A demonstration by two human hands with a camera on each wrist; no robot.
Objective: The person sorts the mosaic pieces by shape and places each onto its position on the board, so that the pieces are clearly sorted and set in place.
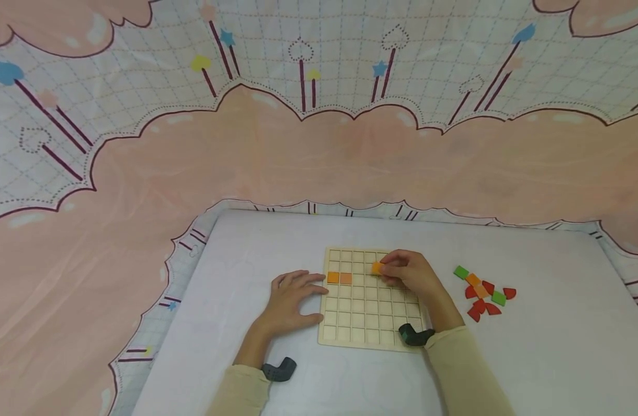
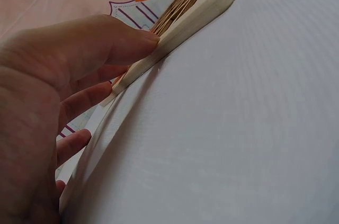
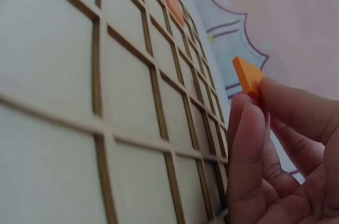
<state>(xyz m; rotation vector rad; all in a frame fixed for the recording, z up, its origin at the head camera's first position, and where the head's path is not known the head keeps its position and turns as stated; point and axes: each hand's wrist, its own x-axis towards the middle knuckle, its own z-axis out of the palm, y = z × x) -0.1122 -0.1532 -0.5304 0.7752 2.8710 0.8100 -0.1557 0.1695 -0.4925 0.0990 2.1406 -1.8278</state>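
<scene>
Here's the right hand (image 1: 410, 274), its grip pinching an orange tile (image 3: 248, 78), tilted above the grid board (image 1: 358, 312) near its 12 o'clock. The left hand (image 1: 290, 303) has nothing in its grip, fingers spread, thumb at the board's 9 o'clock edge. Best play, I'd say: steady the board, level the tile, square its corners to one cell, release gently.

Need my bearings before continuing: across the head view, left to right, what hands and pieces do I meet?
Left hand, first orange tile, paler orange tile, held orange tile, right hand, cluster of red, green and orange pieces.
</scene>
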